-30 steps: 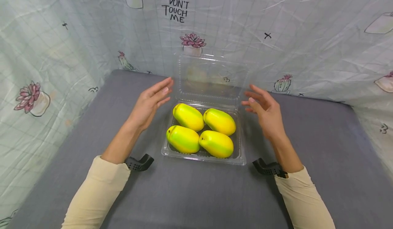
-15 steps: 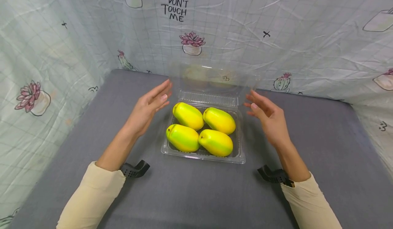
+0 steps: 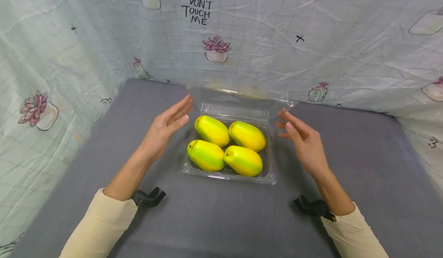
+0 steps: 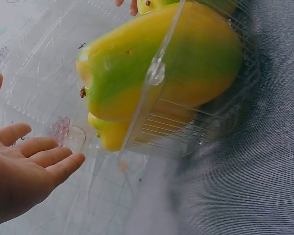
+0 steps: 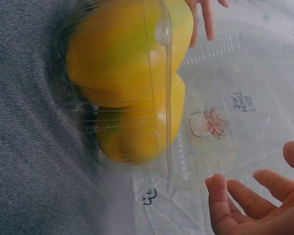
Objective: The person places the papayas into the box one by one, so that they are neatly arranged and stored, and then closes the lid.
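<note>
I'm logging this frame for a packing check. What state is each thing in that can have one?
clear plastic clamshell box: open.
lid: hinged at the back, tilted over the fruit, not shut.
four mangoes: lying inside the box.
left hand: open, beside the lid.
right hand: open, beside the lid.

clear lid (image 3: 238,96) overhanging mangoes (image 3: 228,146) from behind, front and sides open

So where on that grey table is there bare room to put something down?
The grey table is bare in front of the clear container, between the two sleeves, and along the far-left and right sides by the printed cloth. It is crowded in the middle: four mangoes fill the container, with the left hand and right hand flanking it.
</note>
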A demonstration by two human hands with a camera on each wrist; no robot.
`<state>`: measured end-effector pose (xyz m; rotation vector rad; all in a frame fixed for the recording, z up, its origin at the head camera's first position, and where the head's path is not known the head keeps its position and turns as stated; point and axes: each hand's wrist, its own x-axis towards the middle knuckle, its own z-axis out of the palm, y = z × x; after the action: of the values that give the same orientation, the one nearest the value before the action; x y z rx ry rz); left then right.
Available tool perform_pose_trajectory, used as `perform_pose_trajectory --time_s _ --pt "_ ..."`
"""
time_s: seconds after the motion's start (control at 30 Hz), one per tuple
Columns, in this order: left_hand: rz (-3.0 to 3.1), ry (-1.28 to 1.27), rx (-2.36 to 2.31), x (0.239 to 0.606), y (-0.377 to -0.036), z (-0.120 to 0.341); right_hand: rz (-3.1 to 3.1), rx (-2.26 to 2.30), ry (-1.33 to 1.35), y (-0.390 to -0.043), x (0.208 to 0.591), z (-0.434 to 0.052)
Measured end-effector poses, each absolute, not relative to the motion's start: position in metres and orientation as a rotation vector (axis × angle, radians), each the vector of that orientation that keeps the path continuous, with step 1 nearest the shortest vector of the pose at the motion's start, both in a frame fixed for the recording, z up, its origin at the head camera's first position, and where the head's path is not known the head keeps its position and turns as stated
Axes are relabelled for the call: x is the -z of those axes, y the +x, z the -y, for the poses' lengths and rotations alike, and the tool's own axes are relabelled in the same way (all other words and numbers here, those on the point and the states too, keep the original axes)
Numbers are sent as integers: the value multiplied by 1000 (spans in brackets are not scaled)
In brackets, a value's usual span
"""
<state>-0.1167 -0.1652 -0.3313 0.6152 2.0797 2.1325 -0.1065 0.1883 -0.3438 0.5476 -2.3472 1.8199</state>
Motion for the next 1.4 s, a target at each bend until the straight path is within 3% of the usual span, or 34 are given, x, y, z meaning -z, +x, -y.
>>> perform_pose_trajectory --time_s 1.03,1.4 --pt "-2268 578 -2019 351 -84 175 2643 -1500 613 -71 363 -196" --pt "-2323 689 -1977 353 -71 174 2515 -1741 777 -63 377 -194"
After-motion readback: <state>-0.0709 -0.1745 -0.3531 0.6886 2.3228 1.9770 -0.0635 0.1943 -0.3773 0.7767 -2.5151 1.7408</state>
